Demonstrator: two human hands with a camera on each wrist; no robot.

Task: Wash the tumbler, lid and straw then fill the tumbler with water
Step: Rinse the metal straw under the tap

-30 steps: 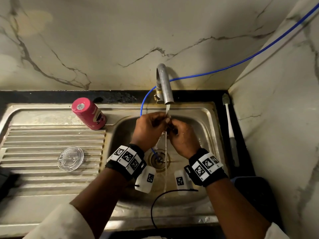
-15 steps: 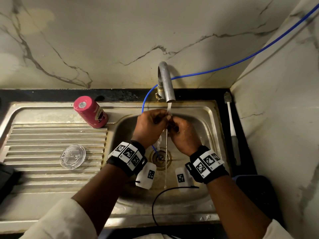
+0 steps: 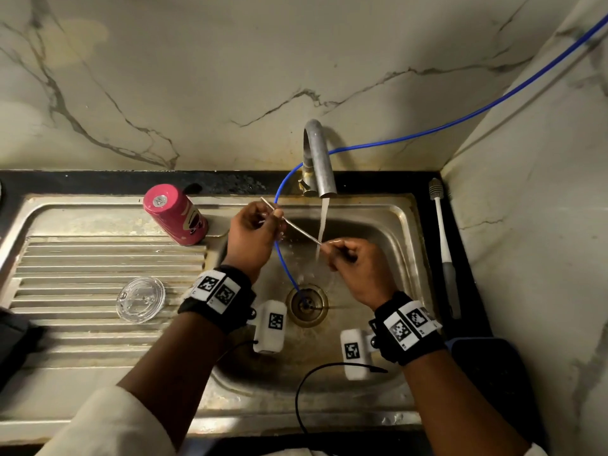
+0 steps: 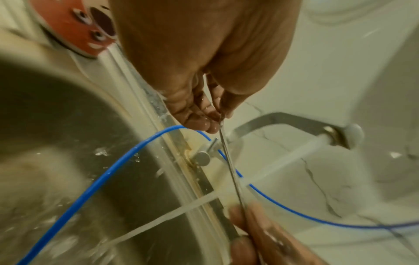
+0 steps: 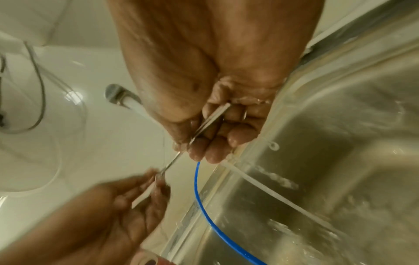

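A thin metal straw [image 3: 297, 227] stretches slantwise over the sink basin [image 3: 388, 225], crossing the water stream [image 3: 322, 222] from the tap [image 3: 320, 159]. My left hand [image 3: 274, 213] pinches its upper part, and one end pokes out behind the fingers. My right hand [image 3: 324, 246] pinches the lower end just under the stream. The left wrist view shows the straw [image 4: 230, 166] running from my left hand [image 4: 215, 122] down to the other hand. In the right wrist view it [image 5: 211, 119] lies across my right hand [image 5: 197, 141]. The pink tumbler [image 3: 174, 215] stands upside down on the sink ledge. The clear lid [image 3: 140, 299] lies on the drainboard.
A blue hose [image 3: 286, 271] runs from the wall down into the drain [image 3: 306, 304], passing under my left hand. A long-handled brush [image 3: 442, 238] lies on the dark counter at the right of the sink. A dark object [image 3: 16, 337] sits at the far left edge.
My hands were together under the tap; they have now drawn apart, the left going left and up. The straw now shows stretched between them.
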